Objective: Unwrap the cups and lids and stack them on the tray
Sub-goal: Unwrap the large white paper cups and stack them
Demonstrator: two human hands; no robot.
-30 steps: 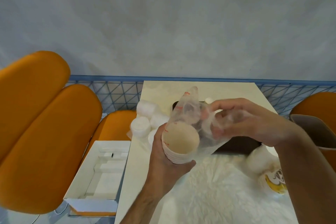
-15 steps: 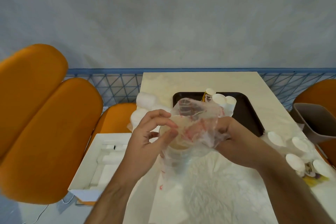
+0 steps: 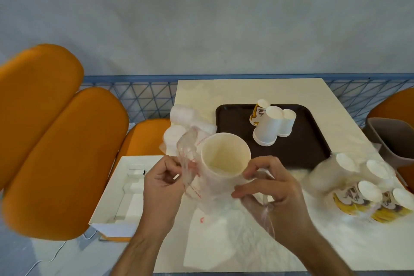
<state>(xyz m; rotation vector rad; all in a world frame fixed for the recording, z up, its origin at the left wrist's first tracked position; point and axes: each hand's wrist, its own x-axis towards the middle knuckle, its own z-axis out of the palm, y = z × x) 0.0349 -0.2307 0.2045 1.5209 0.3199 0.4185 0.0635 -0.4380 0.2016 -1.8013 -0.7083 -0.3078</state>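
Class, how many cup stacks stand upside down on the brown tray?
3, clustered at the tray's far middle: a printed stack behind, a white stack in front, another white stack at right.

A stack of cream paper cups (image 3: 224, 163) sits mouth-up and tilted near the middle, half out of its clear plastic sleeve (image 3: 190, 177) with red print — the sleeve is bunched down around its sides. On the dark brown tray (image 3: 313, 148) farther back stand three upside-down cup stacks (image 3: 270, 124), two white and one printed yellow. Wrapped printed cups (image 3: 363, 195) lie at the right; wrapped white lids (image 3: 179, 127) lie left of the tray.
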